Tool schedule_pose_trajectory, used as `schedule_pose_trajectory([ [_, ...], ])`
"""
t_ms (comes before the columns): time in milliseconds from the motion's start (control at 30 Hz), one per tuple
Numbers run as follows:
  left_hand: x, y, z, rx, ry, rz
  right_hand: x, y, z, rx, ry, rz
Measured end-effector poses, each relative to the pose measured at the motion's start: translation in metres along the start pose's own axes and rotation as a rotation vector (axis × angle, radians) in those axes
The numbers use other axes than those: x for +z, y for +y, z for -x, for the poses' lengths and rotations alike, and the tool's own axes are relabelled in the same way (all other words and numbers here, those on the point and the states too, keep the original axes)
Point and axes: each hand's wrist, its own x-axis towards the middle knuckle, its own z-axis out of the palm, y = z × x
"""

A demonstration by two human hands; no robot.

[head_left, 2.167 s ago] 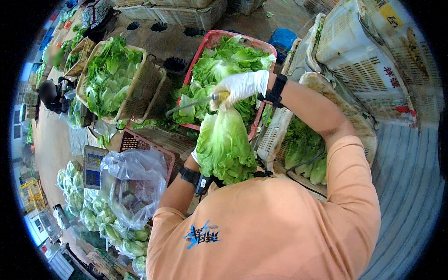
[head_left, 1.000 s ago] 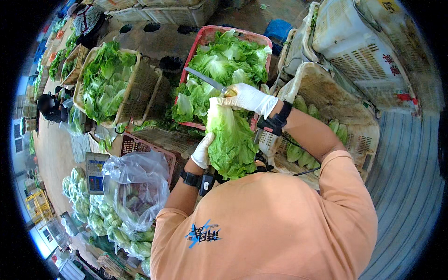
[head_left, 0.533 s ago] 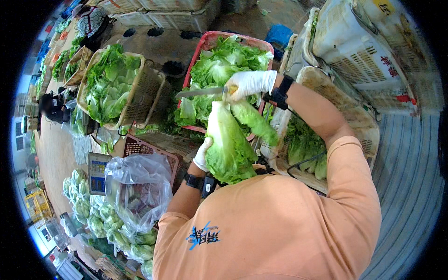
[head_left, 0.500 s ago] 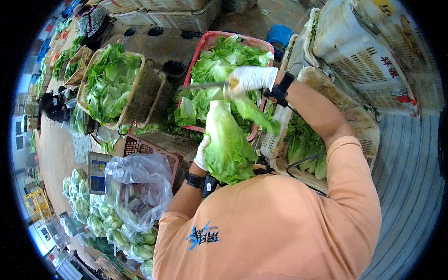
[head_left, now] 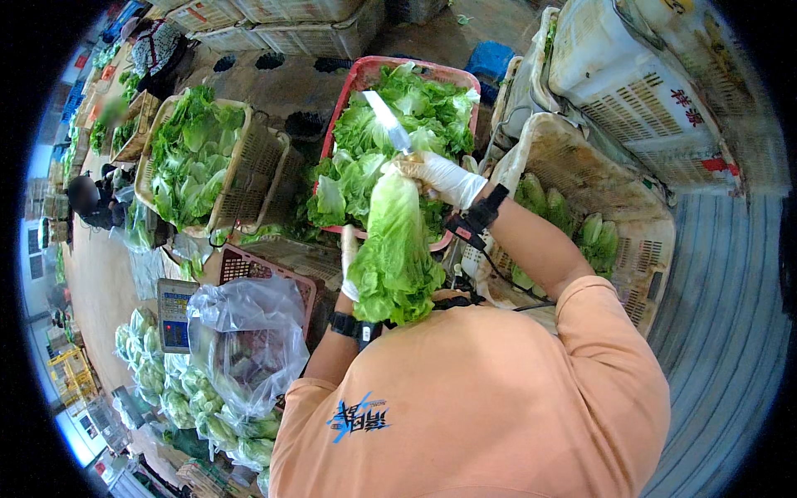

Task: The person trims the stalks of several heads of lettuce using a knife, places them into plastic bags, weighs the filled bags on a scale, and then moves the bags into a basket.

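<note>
A head of leafy green lettuce (head_left: 390, 241) is held upright in front of my chest, its pale stem end at the top. My left hand (head_left: 349, 267), in a white glove, supports its left side; the fingers behind the leaves are hidden. My right hand (head_left: 444, 176), also gloved, grips a knife (head_left: 386, 120) whose blade points up and away to the left. The fingers of this hand are bent over the lettuce's stem end. Just beyond is a red crate (head_left: 342, 100) heaped with loose lettuce leaves.
Left stands a cream crate (head_left: 249, 129) of leaves. Nearer are a scale display (head_left: 175, 315), a clear plastic bag (head_left: 249, 311) in a reddish-brown crate, and bagged lettuces (head_left: 191, 390). On the right, a worn crate (head_left: 639, 224) holds several lettuce heads, near stacked white crates (head_left: 614, 91). People are far left.
The knife blade has swung from pointing left to pointing up and away. My right hand has come down onto the lettuce's stem end, and the loose leaf hanging beneath it is gone from there.
</note>
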Motion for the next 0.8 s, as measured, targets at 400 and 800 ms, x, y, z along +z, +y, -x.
schedule_pose_trajectory([
  [400, -0.053, 0.005, 0.034, 0.059, 0.075, -0.108, -0.011, -0.011, 0.043, -0.387, 0.409, 0.797],
  [800, -0.045, 0.009, 0.072, -0.02, 0.117, -0.146, -0.002, -0.055, 0.071, -0.549, -0.167, 1.062],
])
